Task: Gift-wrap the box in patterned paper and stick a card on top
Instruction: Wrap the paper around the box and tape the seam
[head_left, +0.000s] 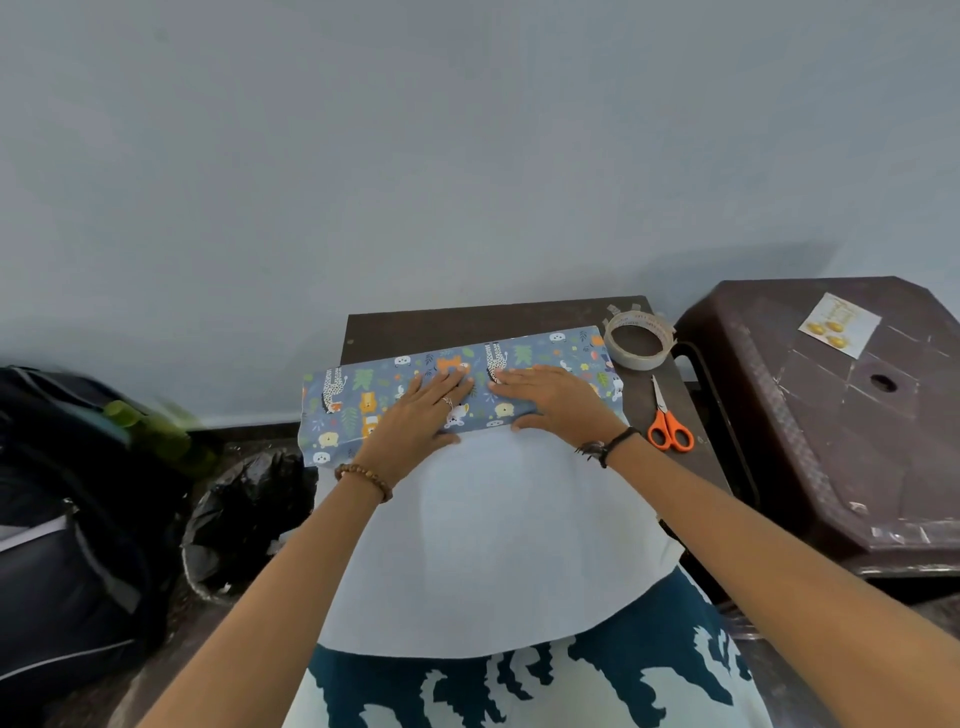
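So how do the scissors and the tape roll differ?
The scissors are long and thin with orange handles; the tape roll is a pale, see-through ring. The scissors lie nearer the person, the tape roll farther back by the wall. Both lie flat and untouched, right of the wrapped box.

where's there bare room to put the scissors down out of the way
Free: the brown stool top, bare below the card and around its centre hole. Also the dark table strip behind the wrapped box. Crowded: the table's right edge, with tape roll and scissors.

Left hand (421, 415) and right hand (550, 397) press flat on the patterned paper (358, 400).
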